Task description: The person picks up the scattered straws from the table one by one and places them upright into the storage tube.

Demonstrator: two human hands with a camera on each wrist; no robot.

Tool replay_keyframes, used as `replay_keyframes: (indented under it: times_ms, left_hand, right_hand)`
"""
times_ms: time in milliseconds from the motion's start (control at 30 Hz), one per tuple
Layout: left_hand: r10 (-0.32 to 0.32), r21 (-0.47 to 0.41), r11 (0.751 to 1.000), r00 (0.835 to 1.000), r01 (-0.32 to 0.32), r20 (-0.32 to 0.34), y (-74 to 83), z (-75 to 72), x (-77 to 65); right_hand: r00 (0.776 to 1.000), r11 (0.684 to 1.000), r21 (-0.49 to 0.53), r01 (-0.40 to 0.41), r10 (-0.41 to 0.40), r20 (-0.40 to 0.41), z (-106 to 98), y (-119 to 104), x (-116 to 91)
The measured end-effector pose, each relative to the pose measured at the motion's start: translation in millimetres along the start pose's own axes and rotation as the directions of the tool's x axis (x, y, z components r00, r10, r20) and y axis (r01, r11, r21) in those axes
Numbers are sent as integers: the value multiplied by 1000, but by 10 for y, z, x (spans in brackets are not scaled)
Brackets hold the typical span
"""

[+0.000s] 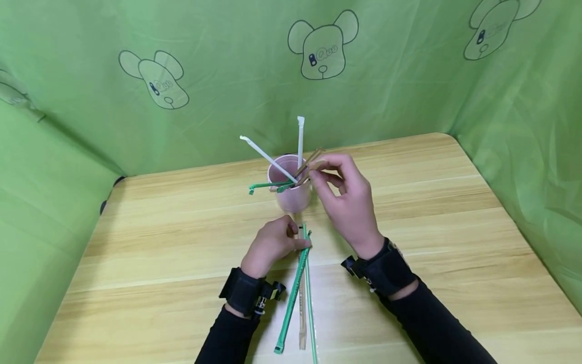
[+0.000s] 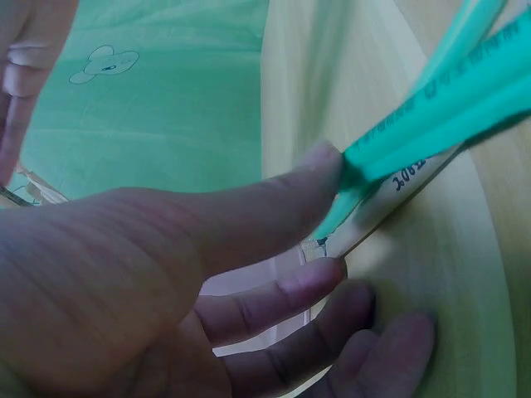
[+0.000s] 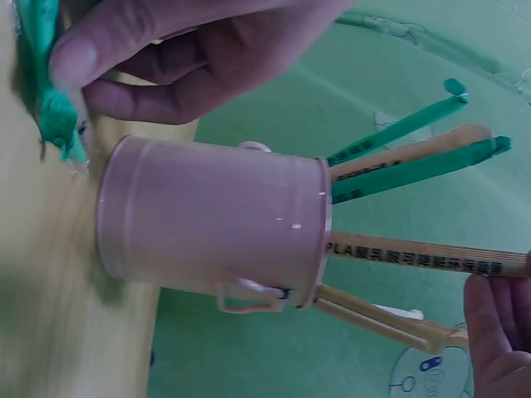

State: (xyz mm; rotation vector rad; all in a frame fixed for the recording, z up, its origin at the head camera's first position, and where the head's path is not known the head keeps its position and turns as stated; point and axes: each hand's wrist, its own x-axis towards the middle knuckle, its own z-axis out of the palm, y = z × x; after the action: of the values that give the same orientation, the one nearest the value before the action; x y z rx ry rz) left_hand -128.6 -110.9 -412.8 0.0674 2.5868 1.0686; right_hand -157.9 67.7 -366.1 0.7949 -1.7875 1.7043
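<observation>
Above the pink bucket (image 1: 293,201), your right hand (image 1: 350,205) pinches a brown straw (image 3: 398,252), lower end inside it | on the bucket's near side, your left hand (image 1: 273,243) pinches a thick green straw (image 1: 292,298), a paper-wrapped straw (image 1: 302,323) and a thin green straw (image 1: 311,316) alongside | in the bucket, two white straws (image 1: 300,139) stand

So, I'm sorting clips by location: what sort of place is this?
Probably a makeshift recording booth: printed green fabric screens the back and both sides of a wood-grain tabletop, and black wrist-camera straps are being worn.
</observation>
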Motion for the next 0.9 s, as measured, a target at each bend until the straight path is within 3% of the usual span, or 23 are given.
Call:
replay_keyframes:
  times_ms: [333, 533, 900]
  left_hand:
    - [-8, 51, 999, 1000, 7, 19, 50, 33, 5]
    - [-23, 63, 998, 1000, 23, -3, 68, 56, 7]
    - [-2, 54, 999, 999, 4, -38, 121, 189, -23]
  right_hand:
    - [987, 984, -153, -88, 107, 124, 50, 180, -85]
    - [974, 967, -223, -119, 157, 162, 57, 228, -139]
    - [970, 964, -238, -119, 164, 180, 62, 278, -159]
